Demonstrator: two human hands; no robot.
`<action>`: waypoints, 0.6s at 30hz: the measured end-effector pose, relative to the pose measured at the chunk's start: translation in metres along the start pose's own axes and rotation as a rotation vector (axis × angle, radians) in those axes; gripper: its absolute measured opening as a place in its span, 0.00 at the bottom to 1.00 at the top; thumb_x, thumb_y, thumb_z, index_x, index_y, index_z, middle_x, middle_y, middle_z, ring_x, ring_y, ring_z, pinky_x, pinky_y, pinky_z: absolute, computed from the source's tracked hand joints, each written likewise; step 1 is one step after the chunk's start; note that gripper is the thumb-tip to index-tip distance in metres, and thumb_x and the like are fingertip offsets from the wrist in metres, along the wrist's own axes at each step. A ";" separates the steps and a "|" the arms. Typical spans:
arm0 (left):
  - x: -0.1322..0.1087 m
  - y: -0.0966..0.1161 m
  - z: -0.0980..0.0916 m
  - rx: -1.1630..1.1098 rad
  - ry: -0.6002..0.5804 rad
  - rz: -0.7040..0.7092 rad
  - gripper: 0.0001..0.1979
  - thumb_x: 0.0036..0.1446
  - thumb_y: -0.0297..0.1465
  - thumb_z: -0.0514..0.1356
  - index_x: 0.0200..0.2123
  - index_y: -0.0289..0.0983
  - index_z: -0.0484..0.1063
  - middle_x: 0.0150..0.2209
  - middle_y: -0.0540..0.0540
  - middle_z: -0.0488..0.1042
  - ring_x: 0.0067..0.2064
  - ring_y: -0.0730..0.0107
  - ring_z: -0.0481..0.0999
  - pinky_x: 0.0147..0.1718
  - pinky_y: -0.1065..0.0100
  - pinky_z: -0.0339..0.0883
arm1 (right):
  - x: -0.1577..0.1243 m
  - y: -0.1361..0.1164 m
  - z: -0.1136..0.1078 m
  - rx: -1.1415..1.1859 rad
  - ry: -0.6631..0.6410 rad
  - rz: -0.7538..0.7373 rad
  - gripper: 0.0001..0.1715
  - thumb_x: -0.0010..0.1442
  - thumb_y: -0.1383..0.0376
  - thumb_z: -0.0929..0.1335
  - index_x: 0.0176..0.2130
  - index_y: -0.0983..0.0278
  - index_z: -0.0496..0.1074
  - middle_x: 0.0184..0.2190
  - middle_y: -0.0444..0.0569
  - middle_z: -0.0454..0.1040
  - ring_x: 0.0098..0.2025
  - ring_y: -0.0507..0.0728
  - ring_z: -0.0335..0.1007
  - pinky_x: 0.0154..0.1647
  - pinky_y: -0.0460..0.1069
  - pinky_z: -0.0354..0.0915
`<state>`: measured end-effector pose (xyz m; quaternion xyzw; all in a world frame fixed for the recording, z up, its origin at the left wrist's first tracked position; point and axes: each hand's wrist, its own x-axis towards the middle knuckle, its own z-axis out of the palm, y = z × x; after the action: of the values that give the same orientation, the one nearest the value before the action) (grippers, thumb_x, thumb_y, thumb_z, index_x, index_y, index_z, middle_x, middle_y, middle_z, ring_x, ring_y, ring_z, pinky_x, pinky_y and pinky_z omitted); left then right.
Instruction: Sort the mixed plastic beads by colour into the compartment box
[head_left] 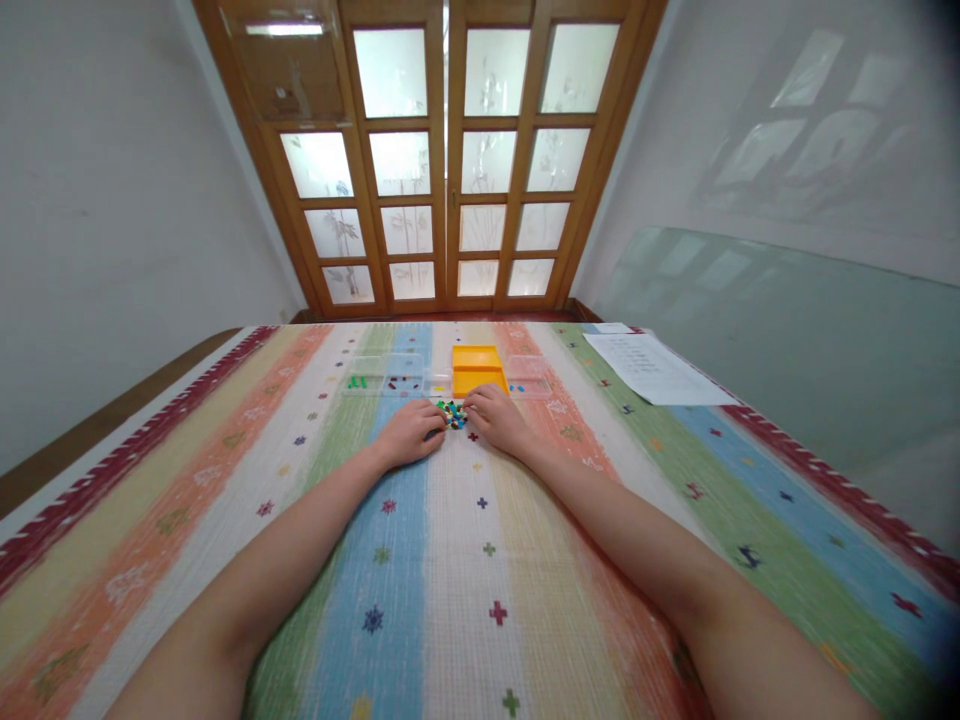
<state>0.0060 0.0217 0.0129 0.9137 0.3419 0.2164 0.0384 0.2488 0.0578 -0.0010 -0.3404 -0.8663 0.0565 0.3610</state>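
Observation:
A small heap of mixed coloured pieces, green, blue, yellow and dark ones among them, lies on the striped tablecloth between my hands. My left hand rests at the heap's left edge with its fingers curled inward. On the opposite side, my right hand has its fingertips bent together at the pieces. Anything in either set of fingers is too small to make out. Just beyond stands a yellow-orange open box. Clear plastic compartments flank it, holding green pieces, dark red pieces, yellow pieces and blue pieces.
A printed paper sheet lies at the table's far right. The patterned tablecloth covers the table. A glass-like panel leans by the right wall, and wooden glazed doors stand behind the table.

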 end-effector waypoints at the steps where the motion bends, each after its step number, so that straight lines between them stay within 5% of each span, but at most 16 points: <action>1: 0.000 -0.001 0.000 0.002 -0.003 -0.002 0.09 0.65 0.32 0.58 0.41 0.42 0.79 0.45 0.43 0.79 0.50 0.57 0.74 0.54 0.54 0.66 | 0.000 0.002 0.000 0.007 0.013 0.011 0.08 0.69 0.66 0.67 0.40 0.61 0.77 0.42 0.52 0.76 0.47 0.60 0.68 0.51 0.55 0.64; 10: -0.002 -0.004 -0.001 0.007 -0.013 0.011 0.13 0.66 0.31 0.56 0.46 0.43 0.81 0.48 0.43 0.80 0.51 0.57 0.75 0.56 0.53 0.66 | 0.000 0.000 0.005 0.007 -0.006 -0.008 0.09 0.70 0.64 0.66 0.40 0.61 0.77 0.41 0.52 0.76 0.46 0.60 0.68 0.50 0.55 0.63; 18: -0.005 -0.015 0.004 -0.145 0.198 -0.162 0.13 0.67 0.31 0.56 0.46 0.42 0.81 0.49 0.44 0.80 0.52 0.60 0.76 0.57 0.55 0.67 | -0.003 0.003 0.003 0.020 0.011 0.002 0.08 0.69 0.65 0.66 0.40 0.60 0.77 0.41 0.52 0.76 0.46 0.60 0.68 0.50 0.55 0.63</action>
<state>-0.0053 0.0303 0.0038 0.8523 0.4000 0.3256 0.0875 0.2495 0.0589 -0.0057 -0.3379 -0.8634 0.0637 0.3693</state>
